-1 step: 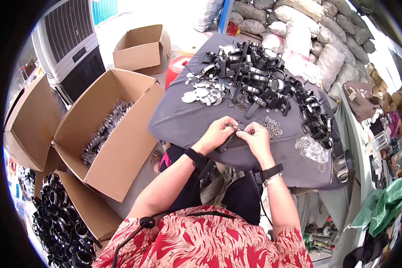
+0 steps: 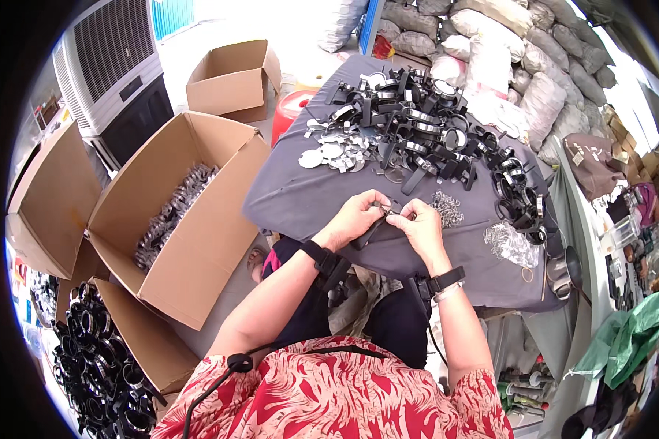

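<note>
Both of my hands meet near the front edge of the grey cloth-covered table. My left hand [image 2: 357, 215] pinches a small dark strap-like piece [image 2: 371, 234], whose end hangs below the fingers. The fingertips of my right hand [image 2: 422, 228] are closed on the same piece; its exact kind is partly hidden. Just right of that hand lies a small heap of tiny metal parts [image 2: 445, 209]. Farther back is a large pile of black straps with round silver cases, like wristwatches [image 2: 417, 124]. Flat silver discs [image 2: 337, 152] lie at its left side.
Clear plastic pieces [image 2: 511, 243] lie at the table's right, near a metal cup [image 2: 561, 274]. Left of the table stand an open carton [image 2: 212, 241] of clear-wrapped items, a heap of black straps [image 2: 99, 366] and an air cooler [image 2: 110, 58]. Stacked sacks [image 2: 549, 102] fill the back right.
</note>
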Demonstrator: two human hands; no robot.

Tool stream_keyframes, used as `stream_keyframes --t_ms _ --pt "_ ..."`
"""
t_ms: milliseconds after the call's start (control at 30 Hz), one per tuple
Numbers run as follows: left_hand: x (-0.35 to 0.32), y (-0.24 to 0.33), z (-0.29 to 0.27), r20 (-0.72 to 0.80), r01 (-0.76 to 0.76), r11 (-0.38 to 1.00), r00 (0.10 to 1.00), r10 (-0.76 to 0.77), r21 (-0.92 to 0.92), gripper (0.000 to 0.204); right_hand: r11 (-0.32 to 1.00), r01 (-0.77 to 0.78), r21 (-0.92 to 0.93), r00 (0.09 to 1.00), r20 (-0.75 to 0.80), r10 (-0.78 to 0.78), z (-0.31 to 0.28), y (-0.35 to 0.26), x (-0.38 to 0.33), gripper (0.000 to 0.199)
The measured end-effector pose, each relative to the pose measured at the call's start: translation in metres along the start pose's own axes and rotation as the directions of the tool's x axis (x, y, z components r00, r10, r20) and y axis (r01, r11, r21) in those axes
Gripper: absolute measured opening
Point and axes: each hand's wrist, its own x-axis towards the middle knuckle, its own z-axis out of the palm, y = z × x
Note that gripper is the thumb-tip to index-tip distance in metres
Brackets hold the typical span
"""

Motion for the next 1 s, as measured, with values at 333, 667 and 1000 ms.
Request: stream_keyframes --t_ms 333,667,1000 --pt "-0.004 0.02 -0.01 0.053 0.133 0.982 0.989 -0.141 0.134 0.015 0.914 0.102 -0.392 0.994 0.083 -0.075 -0.008 -0.017 0.0 0.04" --pt "-0.013 0.041 -0.005 -0.113 0.312 0.946 0.941 -0.32 -0.081 0.009 0.982 0.183 -0.053 0.983 0.021 -0.183 -0.032 0.032 -0.042 0.023" --pt "-0.007 0.04 -0.018 -0.006 0.261 0.965 0.965 -0.261 -0.04 0.007 0.629 0.115 -0.769 0.987 0.018 -0.158 -0.056 0.02 -0.072 0.037"
